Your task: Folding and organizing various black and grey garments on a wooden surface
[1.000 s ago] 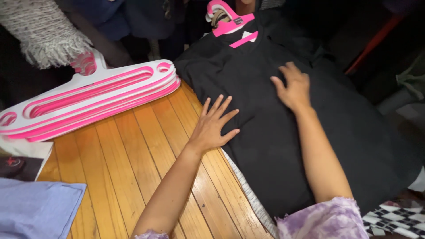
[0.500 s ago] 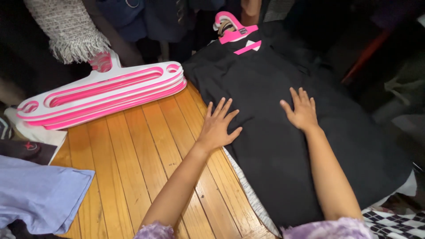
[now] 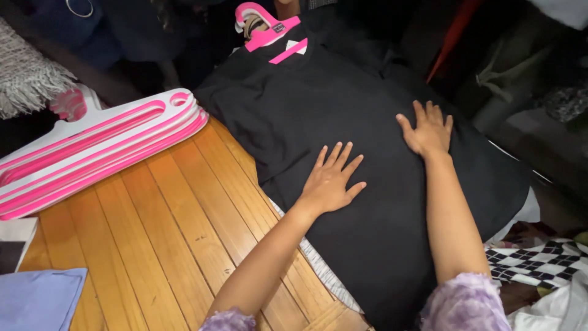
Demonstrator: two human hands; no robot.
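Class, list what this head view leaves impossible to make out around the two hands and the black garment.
- Palms of left hand and right hand: pressed face down on the black garment.
- Pink hanger: mostly inside the garment's neck.
- Garment's hem: cut off by the bottom edge.
- Stacked hangers: left ends out of frame.

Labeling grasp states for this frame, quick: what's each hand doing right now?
Left hand: open, fingers spread, flat on the black garment, holding nothing.
Right hand: open, palm down on the same garment, holding nothing.

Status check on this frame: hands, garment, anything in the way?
Left hand and right hand flat, fingers spread, on black garment. Garment on pink hanger. Hanger stack lies apart.
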